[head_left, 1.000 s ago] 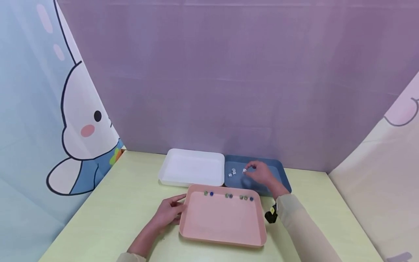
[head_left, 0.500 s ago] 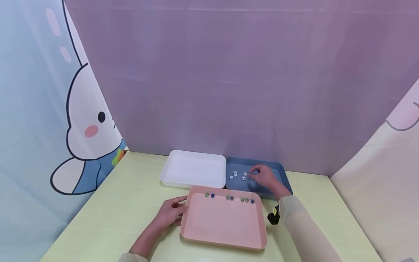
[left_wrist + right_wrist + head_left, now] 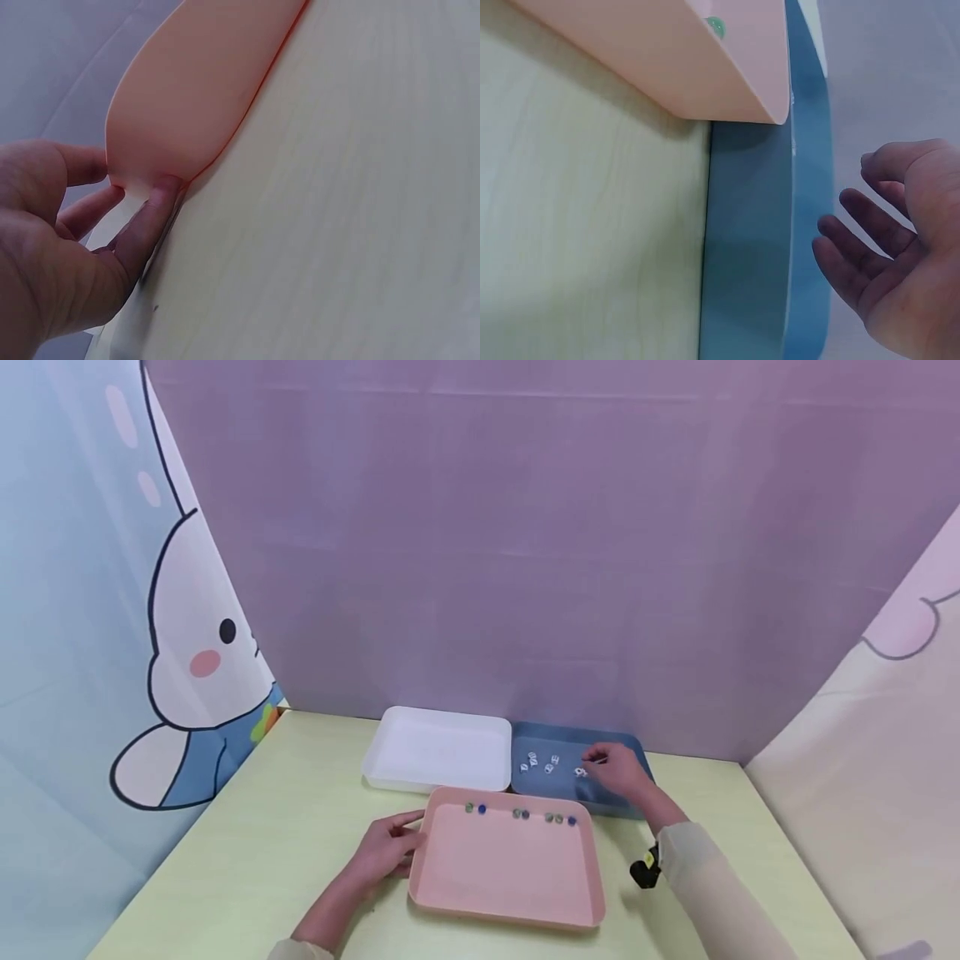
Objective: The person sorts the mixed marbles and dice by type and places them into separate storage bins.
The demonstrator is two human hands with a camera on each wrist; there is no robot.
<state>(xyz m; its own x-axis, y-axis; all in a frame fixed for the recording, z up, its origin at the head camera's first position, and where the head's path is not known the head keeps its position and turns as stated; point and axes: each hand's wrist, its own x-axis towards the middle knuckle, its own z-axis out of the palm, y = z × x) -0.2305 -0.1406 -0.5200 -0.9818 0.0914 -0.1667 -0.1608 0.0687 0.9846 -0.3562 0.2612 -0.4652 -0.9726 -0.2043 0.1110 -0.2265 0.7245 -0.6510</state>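
Note:
My left hand (image 3: 384, 849) touches the left side of a pink tray (image 3: 510, 881); in the left wrist view its thumb (image 3: 159, 214) rests against the outer wall. Along that tray's far side lie several green and blue marbles (image 3: 482, 809). Over the blue tray (image 3: 622, 737), my right hand (image 3: 617, 770) has its fingertips close beside two small white pieces (image 3: 581, 772) with dark marks. More such white pieces (image 3: 532, 760) lie in small groups to their left. In the right wrist view the fingers are loosely bent, with nothing visible between them.
A white tray (image 3: 442, 747) stands left of the blue one, behind the pink tray. All three sit on a pale yellow table (image 3: 247, 827). A purple cloth backdrop (image 3: 480, 568) rises at the rear, with printed curtains at both sides.
My right hand has moved right across the blue tray. White pieces now show in the middle and by its fingertips, where fewer showed before. The left hand stays at the pink tray.

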